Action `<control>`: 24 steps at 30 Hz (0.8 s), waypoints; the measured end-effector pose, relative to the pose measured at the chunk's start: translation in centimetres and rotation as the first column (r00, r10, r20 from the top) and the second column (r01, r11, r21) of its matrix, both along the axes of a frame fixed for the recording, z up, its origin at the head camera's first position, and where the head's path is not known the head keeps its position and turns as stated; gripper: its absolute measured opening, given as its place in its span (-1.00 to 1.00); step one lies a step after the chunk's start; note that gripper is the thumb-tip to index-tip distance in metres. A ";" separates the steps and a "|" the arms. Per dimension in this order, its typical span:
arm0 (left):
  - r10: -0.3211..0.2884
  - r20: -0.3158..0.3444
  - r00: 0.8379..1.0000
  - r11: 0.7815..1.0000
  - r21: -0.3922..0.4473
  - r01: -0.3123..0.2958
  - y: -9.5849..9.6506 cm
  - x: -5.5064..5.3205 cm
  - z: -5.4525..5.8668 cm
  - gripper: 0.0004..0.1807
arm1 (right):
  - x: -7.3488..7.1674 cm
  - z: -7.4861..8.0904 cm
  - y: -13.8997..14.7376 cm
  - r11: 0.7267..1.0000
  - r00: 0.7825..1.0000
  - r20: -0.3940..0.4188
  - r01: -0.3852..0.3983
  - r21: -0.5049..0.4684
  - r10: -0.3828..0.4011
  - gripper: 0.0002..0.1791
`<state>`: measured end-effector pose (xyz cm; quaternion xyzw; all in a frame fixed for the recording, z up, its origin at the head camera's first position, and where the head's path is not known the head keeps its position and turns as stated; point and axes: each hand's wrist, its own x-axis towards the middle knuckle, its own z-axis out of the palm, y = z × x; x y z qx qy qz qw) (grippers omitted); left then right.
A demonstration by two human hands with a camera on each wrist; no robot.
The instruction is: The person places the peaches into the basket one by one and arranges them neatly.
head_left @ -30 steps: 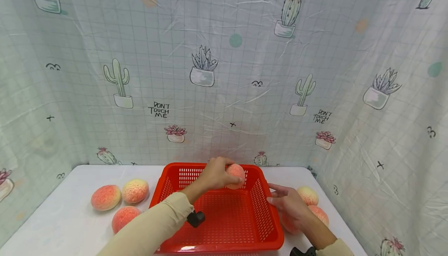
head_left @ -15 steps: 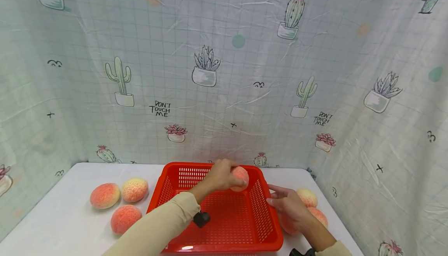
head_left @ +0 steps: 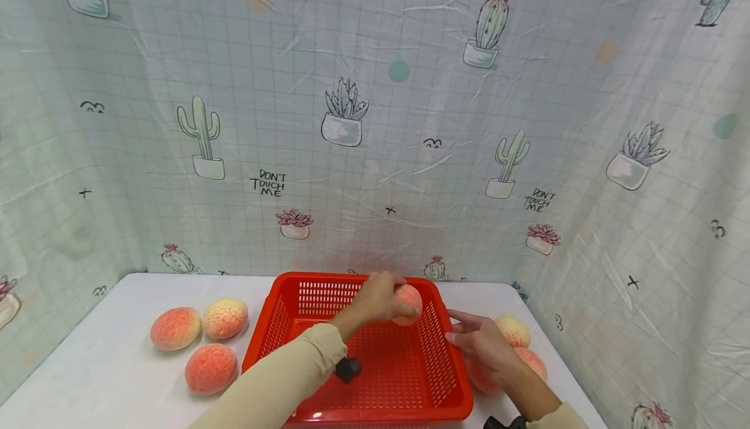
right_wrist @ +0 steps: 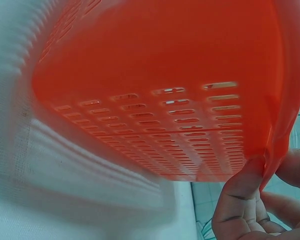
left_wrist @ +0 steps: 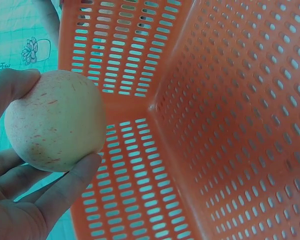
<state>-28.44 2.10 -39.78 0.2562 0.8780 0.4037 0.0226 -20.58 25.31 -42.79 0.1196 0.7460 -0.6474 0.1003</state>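
My left hand (head_left: 377, 299) holds a pink-orange peach (head_left: 409, 305) inside the red plastic basket (head_left: 375, 414), near its far right corner and above the floor. In the left wrist view, thumb and fingers curl round the peach (left_wrist: 57, 120), beside the slotted wall (left_wrist: 135, 170). At the basket's right side, my right hand (head_left: 483, 347) grips the rim. The right wrist view shows the rim (right_wrist: 277, 145) pinched between thumb and fingers of the right hand (right_wrist: 250, 210).
Several peaches lie about the basket on the white table (head_left: 105, 377). To the left are a red-yellow peach (head_left: 176, 329), a yellow peach (head_left: 225, 318) and a red peach (head_left: 211, 368). More peaches (head_left: 512, 331) sit behind the right hand. A cactus-print curtain (head_left: 363, 175) hangs behind.
My left hand has moved slightly right and down with the peach, toward the basket's right wall. The right hand stays on the rim. The left sleeve uncovers more of the red peach.
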 end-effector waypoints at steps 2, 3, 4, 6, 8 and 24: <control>0.009 0.017 1.000 1.000 0.002 -0.009 0.1 0.1 -0.1 -0.54 | 0.0 0.0 0.0 1.000 1.000 0.002 0.003 0.008 -0.003 -0.26; 0.013 0.024 1.000 1.000 0.001 -0.013 0.2 0.2 -0.2 -0.50 | 0.0 -0.1 0.0 1.000 1.000 0.004 0.006 0.009 -0.006 -0.26; 0.020 0.025 1.000 1.000 -0.005 -0.020 0.2 0.2 -0.2 -0.48 | 0.0 -0.1 0.0 1.000 1.000 0.002 0.006 0.009 -0.006 -0.25; 0.028 0.029 0.999 1.000 -0.005 -0.028 0.3 0.2 -0.3 -0.45 | 0.0 -0.1 0.0 1.000 1.000 0.001 0.005 0.010 -0.005 -0.25; 0.040 0.031 0.999 0.999 -0.010 -0.039 0.3 0.2 -0.3 -0.43 | 0.0 0.0 0.0 1.000 1.000 -0.003 0.005 0.015 -0.005 -0.26; 0.036 0.056 0.998 0.999 0.010 -0.037 0.3 -0.8 -1.4 -0.42 | -0.2 -0.1 -0.1 0.999 1.000 0.000 0.021 0.034 -0.021 -0.27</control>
